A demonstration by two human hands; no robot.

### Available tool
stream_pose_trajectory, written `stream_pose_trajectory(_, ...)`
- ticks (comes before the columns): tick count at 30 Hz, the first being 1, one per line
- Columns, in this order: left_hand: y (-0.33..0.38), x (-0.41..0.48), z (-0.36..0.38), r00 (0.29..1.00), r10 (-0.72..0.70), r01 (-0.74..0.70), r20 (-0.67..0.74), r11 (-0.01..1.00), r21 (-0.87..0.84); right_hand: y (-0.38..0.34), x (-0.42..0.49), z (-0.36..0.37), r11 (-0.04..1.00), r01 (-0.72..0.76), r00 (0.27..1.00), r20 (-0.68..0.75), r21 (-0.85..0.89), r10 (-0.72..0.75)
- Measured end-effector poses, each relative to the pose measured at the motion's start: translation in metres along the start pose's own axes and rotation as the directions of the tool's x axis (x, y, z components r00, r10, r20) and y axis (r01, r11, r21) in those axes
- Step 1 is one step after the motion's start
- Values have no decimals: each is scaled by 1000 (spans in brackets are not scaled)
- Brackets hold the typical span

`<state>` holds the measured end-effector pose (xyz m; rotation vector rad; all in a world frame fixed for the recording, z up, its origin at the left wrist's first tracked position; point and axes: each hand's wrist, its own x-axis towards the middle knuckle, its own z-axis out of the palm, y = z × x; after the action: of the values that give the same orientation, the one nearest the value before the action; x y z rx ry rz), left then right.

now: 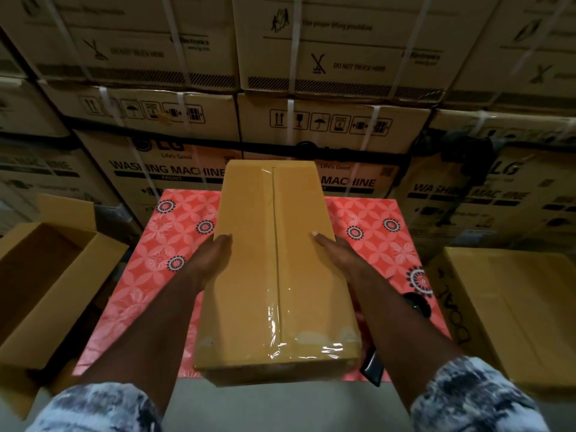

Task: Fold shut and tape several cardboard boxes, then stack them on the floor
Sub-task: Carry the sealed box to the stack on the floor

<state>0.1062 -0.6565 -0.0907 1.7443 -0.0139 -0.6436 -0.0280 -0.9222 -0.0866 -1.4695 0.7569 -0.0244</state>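
Tan box (274, 263) over red, white-flowered cloth (162, 244).

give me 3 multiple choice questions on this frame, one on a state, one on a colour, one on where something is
1. The top seam of the held box is:
A) taped shut
B) flaps standing open
C) torn apart

2. The cloth under it is:
A) blue
B) red-pink with flowers
C) plain white

3. The open box sits:
A) on the cloth
B) left of the cloth, lower down
C) atop the held box

Answers:
1 A, glossy clear tape runs along the seam, while the left hand and right hand grip its sides.
2 B, floral red-pink shows on both sides.
3 B, it lies beyond the cloth's left edge.
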Motion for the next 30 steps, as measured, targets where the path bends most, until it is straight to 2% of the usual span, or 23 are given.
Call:
stream_pose_trajectory(5,15,-8,-2,1000,-11,12,-17,999,41,-17,-8,-8,1000,-4,1000,-1,-22,4)
stream_pose_trajectory(15,65,-58,33,999,21,-22,-50,1000,-22,-56,-39,-46,993,16,1000,-15,-120,-18)
stream_pose_trajectory(23,80,-96,71,999,28,-30,-36,999,-43,-65,-71,-97,992,38,999,8,-117,-38)
stream_pose_trajectory(30,81,-117,97,997,59,-61,-58,997,-40,-66,-92,-135,987,57,997,-39,-148,-63)
